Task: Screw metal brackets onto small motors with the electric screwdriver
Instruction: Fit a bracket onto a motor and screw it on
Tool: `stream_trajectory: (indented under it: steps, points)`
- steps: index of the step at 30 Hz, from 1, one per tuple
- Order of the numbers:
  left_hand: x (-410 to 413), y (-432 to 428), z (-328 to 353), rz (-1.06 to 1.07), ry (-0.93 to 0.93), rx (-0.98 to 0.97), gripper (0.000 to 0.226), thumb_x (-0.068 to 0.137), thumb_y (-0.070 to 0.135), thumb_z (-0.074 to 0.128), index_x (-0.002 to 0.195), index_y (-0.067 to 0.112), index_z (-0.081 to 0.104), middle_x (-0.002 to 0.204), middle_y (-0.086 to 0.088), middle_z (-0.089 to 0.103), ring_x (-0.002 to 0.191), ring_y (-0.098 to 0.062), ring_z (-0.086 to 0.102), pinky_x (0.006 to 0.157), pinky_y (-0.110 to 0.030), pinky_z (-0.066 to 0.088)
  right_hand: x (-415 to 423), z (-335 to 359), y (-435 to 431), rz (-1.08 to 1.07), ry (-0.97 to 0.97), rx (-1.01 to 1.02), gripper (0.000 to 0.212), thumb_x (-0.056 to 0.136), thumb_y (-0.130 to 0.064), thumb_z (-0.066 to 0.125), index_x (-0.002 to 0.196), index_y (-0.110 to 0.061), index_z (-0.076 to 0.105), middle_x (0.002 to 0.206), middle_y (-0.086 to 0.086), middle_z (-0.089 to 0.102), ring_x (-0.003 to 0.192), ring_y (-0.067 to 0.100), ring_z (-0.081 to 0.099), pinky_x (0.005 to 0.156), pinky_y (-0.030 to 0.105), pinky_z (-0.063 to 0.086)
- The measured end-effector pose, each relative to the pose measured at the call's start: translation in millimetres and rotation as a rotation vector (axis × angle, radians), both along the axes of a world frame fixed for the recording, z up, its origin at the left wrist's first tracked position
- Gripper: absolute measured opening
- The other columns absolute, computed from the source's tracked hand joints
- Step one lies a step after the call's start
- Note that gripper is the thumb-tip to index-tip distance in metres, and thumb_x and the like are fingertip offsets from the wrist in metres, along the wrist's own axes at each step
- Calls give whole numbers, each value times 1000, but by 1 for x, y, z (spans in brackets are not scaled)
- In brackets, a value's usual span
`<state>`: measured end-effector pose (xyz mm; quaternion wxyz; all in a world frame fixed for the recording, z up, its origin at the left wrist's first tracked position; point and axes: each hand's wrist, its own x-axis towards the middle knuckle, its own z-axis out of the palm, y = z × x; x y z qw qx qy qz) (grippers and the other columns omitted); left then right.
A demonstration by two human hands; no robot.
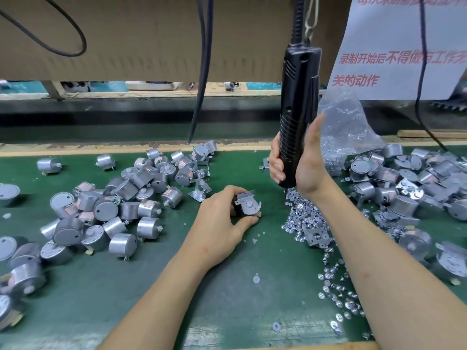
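Observation:
My left hand (222,218) grips a small round motor with a metal bracket (249,203) laid on its top, resting on the green mat. My right hand (300,165) is wrapped around the lower body of the black electric screwdriver (299,102), which hangs upright from a cord and hook. The screwdriver's tip is down in the heap of silver screws (303,213), to the right of the held motor; the tip itself is hidden among them.
Bare motors (121,203) lie heaped on the left of the green mat (227,286). Motors with brackets (417,188) pile up at the right. A loose bracket (200,190) and a clear plastic bag (348,127) lie behind. Black cables (202,72) hang at centre.

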<state>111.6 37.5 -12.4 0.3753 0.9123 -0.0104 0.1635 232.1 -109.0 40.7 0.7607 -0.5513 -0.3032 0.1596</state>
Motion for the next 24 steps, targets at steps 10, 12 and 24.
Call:
stream_trajectory:
  steps: [10,12,24]
  points:
    - [-1,-1,1,3,-5,-7,38,81,28,80,114,24,60,95,22,62,85,12,52,73,0,34,2,-5,1,-11,-22,-51,91,59,-102,41,63,-12,48,49,2,45,37,16,40,43,24,39]
    - [-1,-1,1,4,-3,-11,38,81,28,80,114,24,60,95,22,62,85,12,52,73,0,34,1,-5,2,-15,-23,-36,89,58,-102,41,64,-14,50,50,1,45,38,16,40,44,24,39]
    - [0,0,0,8,-1,-12,37,81,27,80,112,25,60,91,25,59,86,14,52,72,1,34,-4,-3,5,-31,-22,9,86,57,-103,41,64,-18,52,51,1,44,39,18,38,46,25,37]
